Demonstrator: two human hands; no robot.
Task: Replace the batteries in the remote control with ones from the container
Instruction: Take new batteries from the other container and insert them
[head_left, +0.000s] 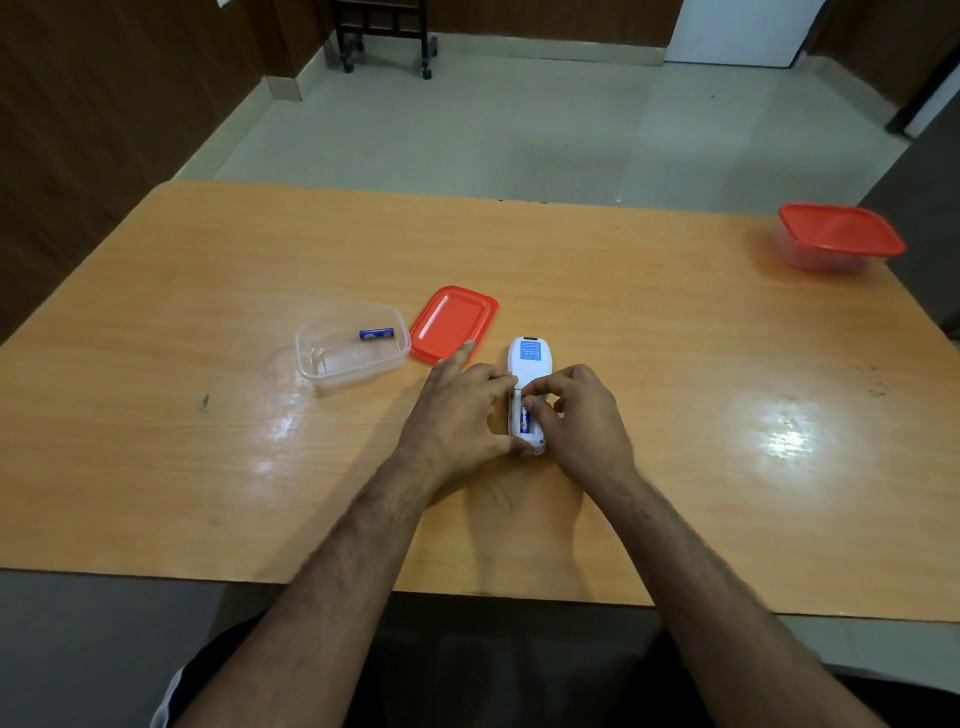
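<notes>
— While the remote (528, 374) lies face down mid-table (675, 322), what are the hands doing?
— Left hand (464, 415) cups its left side, thumb at the near end, forefinger stretched out over the loose lid (453, 323). Right hand (574, 410) bends its fingertips (535, 400) onto a battery (523, 417) in the open bay, pressing it.
— And the containers?
— The clear tub (351, 347) holds one blue cell (377, 333). A second box (837, 237), lid on, sits far right.

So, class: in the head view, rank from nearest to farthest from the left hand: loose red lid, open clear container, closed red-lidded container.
From the left hand:
1. Loose red lid, just beyond its fingertips.
2. Open clear container, further left.
3. Closed red-lidded container, far right corner.
</notes>
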